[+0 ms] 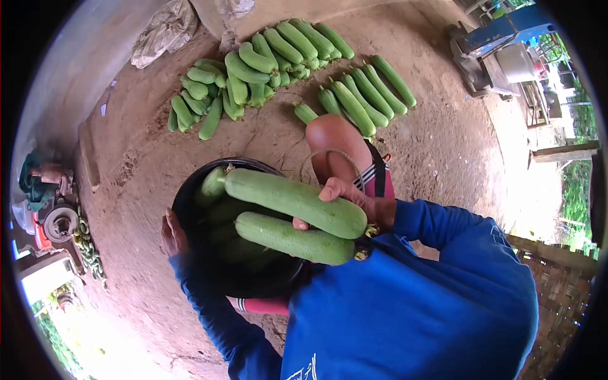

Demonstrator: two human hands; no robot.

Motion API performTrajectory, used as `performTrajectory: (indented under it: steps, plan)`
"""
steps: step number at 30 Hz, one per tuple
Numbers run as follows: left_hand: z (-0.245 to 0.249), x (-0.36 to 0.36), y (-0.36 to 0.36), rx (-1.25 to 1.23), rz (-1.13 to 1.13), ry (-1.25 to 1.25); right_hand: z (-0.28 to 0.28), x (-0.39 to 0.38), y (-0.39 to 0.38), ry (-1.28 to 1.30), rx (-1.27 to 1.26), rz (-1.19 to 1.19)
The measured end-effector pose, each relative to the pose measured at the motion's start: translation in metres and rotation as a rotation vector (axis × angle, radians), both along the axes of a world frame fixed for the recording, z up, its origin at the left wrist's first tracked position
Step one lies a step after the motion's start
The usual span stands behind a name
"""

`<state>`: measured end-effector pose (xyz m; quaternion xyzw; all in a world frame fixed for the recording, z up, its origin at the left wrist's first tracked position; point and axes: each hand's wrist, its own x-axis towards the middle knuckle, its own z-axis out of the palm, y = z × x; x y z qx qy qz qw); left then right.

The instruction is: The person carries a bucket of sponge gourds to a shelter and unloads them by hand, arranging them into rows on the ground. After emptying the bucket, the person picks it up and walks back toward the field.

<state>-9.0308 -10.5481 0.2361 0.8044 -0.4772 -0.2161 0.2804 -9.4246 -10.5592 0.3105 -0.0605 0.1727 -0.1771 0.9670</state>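
My right hand point(347, 196) is wrapped round two long pale-green gourds, thumb on the upper gourd point(285, 197) and fingertips showing between them. The lower gourd point(294, 239) lies almost parallel to it, and both are over a black bucket point(183, 196) between my legs. Inside the bucket, another gourd point(212, 183) shows near the far rim, with more in the shadow below. Against the bucket's outer left side rests my left hand point(172, 233), its fingers stretched out and holding nothing.
A large pile of green gourds point(253, 69) lies on the dirt floor ahead, with a separate row of gourds point(364, 95) to its right. A crumpled sack point(166, 31) lies by the wall. A blue-topped scale point(500, 38) stands far right; machinery point(60, 221) stands left.
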Motion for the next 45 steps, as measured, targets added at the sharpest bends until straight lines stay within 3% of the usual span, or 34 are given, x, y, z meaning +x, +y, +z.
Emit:
performTrajectory:
  steps: [1, 3, 5, 7, 10, 11, 13, 16, 20, 22, 23, 26, 30, 32, 34, 36, 37, 39, 41, 43, 44, 45]
  plan:
    - [-0.003, 0.004, 0.000, -0.006, -0.023, 0.037, 0.002, -0.004, -0.001, -0.002, 0.003, -0.003]
    - [-0.009, 0.010, 0.002, -0.007, -0.049, 0.070, 0.019, -0.018, -0.007, 0.101, -0.243, 0.082]
    - [-0.013, 0.013, 0.003, 0.029, -0.007, 0.059, 0.036, -0.047, -0.029, -0.087, -0.280, -0.051]
    - [-0.020, 0.027, 0.005, 0.073, -0.034, 0.045, 0.056, -0.085, -0.048, 0.035, -0.328, -0.171]
    - [-0.024, 0.038, 0.007, 0.133, -0.061, 0.018, 0.039, -0.162, -0.079, 0.604, -0.660, -0.182]
    - [-0.024, 0.037, 0.009, 0.132, -0.052, 0.018, 0.036, -0.172, -0.092, 0.604, -0.656, -0.189]
    - [-0.022, 0.036, 0.012, 0.128, -0.025, 0.018, 0.028, -0.190, -0.114, 1.293, -0.823, -0.165]
    - [-0.021, 0.034, 0.014, 0.129, 0.014, 0.022, -0.015, -0.209, -0.148, 1.422, -0.812, -0.090]
    - [-0.018, 0.032, 0.020, 0.146, 0.066, 0.013, -0.139, -0.257, -0.187, 1.502, -0.766, -0.139]
    - [-0.014, 0.031, 0.020, 0.147, 0.077, 0.003, -0.200, -0.281, -0.206, 1.781, -1.080, 0.039]
    - [-0.012, 0.031, 0.019, 0.149, 0.077, -0.003, -0.204, -0.280, -0.206, 1.775, -1.066, 0.029]
    - [-0.007, 0.029, 0.016, 0.159, 0.082, -0.013, -0.213, -0.275, -0.208, 2.088, -1.199, 0.340]
    - [-0.005, 0.032, 0.015, 0.219, 0.137, 0.092, -0.235, -0.278, -0.199, 2.033, -1.190, 0.440]
    - [-0.009, 0.032, 0.022, 0.169, -0.090, -0.293, -0.241, -0.283, -0.199, 2.007, -1.226, 0.448]
    - [-0.010, 0.033, 0.020, 0.149, -0.100, -0.309, -0.256, -0.297, -0.210, 1.985, -1.271, 0.458]
    - [-0.012, 0.029, 0.017, 0.151, -0.051, -0.213, -0.289, -0.325, -0.226, 1.801, -1.335, 0.238]
    - [-0.012, 0.028, 0.017, 0.146, -0.026, -0.163, -0.279, -0.331, -0.230, 1.804, -1.343, 0.251]
    - [-0.013, 0.026, 0.015, 0.141, 0.009, -0.098, -0.242, -0.333, -0.241, 1.499, -1.224, -0.416]
    - [-0.013, 0.026, 0.015, 0.121, 0.022, -0.060, -0.181, -0.297, -0.241, 1.615, -1.067, -0.538]
    - [-0.013, 0.026, 0.014, 0.088, 0.029, -0.008, -0.142, -0.254, -0.249, 1.387, -1.362, -0.623]
    - [-0.013, 0.024, 0.012, 0.075, 0.046, 0.023, -0.092, -0.204, -0.236, 1.418, -1.256, -0.523]
    - [-0.012, 0.018, 0.008, 0.045, 0.058, 0.056, -0.062, -0.166, -0.231, 1.327, -1.383, -0.506]
